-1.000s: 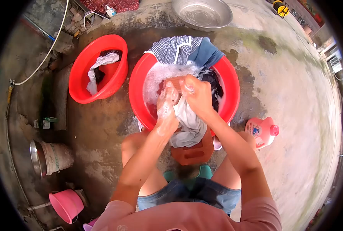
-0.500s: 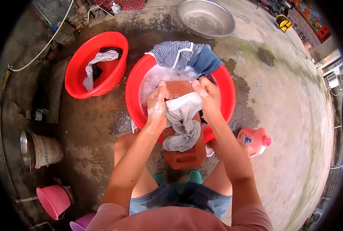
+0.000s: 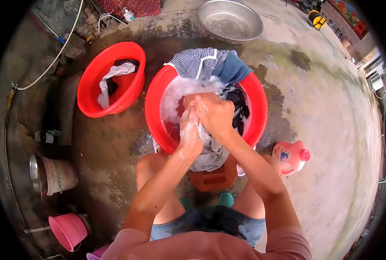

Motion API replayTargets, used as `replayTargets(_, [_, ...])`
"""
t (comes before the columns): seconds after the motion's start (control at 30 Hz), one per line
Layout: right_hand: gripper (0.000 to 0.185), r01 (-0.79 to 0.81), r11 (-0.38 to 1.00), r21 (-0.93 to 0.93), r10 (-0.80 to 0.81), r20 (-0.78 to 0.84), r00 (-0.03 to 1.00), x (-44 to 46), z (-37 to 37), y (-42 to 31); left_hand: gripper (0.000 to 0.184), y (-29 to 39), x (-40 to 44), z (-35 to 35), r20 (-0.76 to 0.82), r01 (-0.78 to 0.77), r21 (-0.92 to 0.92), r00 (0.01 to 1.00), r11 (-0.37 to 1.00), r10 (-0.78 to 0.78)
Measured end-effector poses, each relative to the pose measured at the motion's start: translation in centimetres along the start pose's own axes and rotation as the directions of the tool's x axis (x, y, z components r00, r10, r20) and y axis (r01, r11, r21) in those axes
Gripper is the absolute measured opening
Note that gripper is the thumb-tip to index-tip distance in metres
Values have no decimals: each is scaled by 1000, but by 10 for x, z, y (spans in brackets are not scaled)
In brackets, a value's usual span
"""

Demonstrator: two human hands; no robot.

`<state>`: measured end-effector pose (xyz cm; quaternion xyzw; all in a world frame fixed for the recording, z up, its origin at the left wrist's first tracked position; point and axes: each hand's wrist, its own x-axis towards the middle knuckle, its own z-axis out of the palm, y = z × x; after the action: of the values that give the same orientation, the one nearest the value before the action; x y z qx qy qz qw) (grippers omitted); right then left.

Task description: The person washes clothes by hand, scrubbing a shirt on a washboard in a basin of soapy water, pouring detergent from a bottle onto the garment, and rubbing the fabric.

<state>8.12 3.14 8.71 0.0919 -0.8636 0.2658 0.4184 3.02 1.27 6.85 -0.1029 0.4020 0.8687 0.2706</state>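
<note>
My left hand [image 3: 190,130], streaked with suds, is closed on a wet light-grey garment [image 3: 211,157]. Pressed up close against it is my right hand [image 3: 215,116], knuckles up, fingers curled round the same garment; the fingertips of both are partly hidden. Beneath them a reddish-brown washboard [image 3: 214,178] leans in a large red basin [image 3: 259,113] of soapy water, its slotted end sticking out toward me. Dark cloth [image 3: 238,104] lies in the water at the right. Over the far rim hang a checked garment [image 3: 193,63] and a blue cloth [image 3: 232,68].
Another red basin [image 3: 86,89] with grey and dark cloth stands at left. A metal basin [image 3: 230,21] sits beyond. Right of me is a pink detergent jug [image 3: 290,158]. A bucket [image 3: 59,174] and a pink pail [image 3: 68,232] stand at left. A white hose [image 3: 52,56] runs top left.
My hands have come together from either side of the washboard, and the right has turned knuckles up. The garment's white band, stretched between them before, is now bunched inside them.
</note>
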Motion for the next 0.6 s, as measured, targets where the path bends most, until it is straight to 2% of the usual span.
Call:
replayTargets(0.03, [15,-37,999,14,37,7,999,-2,-1,-2,45,0,-5,1,-47,-2,13,999,1000,2])
replayTargets(0.07, [14,-51,998,23,51,15,999,-1,-3,4,45,1,12,-21,152,64,7,986,998,-64])
replayTargets(0.1, [12,-67,997,36,67,19,998,1,-4,8,44,10,19,-23,343,127,21,931,992,-126])
replayTargets(0.13, [11,-110,994,20,109,23,994,2,-4,12,42,12,23,-22,356,177,3,919,984,-167])
replayTargets(0.17, [10,-147,989,4,147,26,989,7,-4,22,35,8,27,-15,65,216,-1,974,976,-216])
replayTargets(0.2, [9,-178,984,-21,178,16,984,14,-3,38,29,16,18,21,-217,247,-12,945,969,-244])
replayTargets(0.3, [13,-233,967,-99,229,-52,972,-16,28,46,19,22,7,27,21,217,-72,976,973,-217])
replayTargets(0.33, [12,-152,986,-66,155,36,987,-6,6,19,16,-1,43,-31,537,212,-195,840,958,-77])
replayTargets(0.4, [10,-62,997,-36,68,197,978,-6,-7,7,17,-8,39,-40,536,189,-242,844,952,-32])
replayTargets(0.43, [11,-161,946,-282,185,63,981,-22,23,31,18,-11,37,-44,535,178,-265,845,948,-9])
replayTargets(0.47, [15,-277,821,-499,260,-106,960,-45,75,73,27,7,-1,11,124,74,-180,991,981,-52])
replayTargets(0.53, [17,-312,792,-525,244,-197,950,-38,74,67,31,9,-21,25,-219,67,-143,971,987,-98])
replayTargets(0.57, [14,-187,914,-359,154,-119,981,-38,52,52,24,-5,6,-3,263,151,-249,961,957,-83])
replayTargets(0.6, [12,-55,985,-163,44,-72,996,-15,19,26,19,-18,49,-41,684,254,-288,729,923,13])
